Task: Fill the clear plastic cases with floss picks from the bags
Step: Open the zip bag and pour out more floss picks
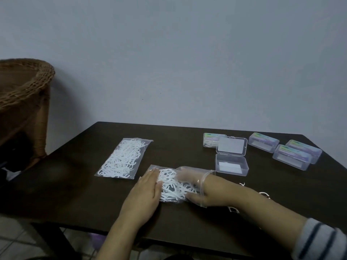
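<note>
A: Okay, hands?
B: Left hand [145, 186] flat, fingers straight, pressing the near bag [174, 184] of floss picks at lower centre. Right hand [193, 182] is pushed inside that bag; fingers blurred behind plastic, can't tell the grip.
A: Cases?
B: Open case [231, 159] right of centre, just beyond the right hand. Closed cases [292, 150] at right, one more [210, 141] behind the open lid.
A: Else?
B: Second bag [124, 158] left of centre on the table [75, 184]. Wicker chair [24, 96] at left.
</note>
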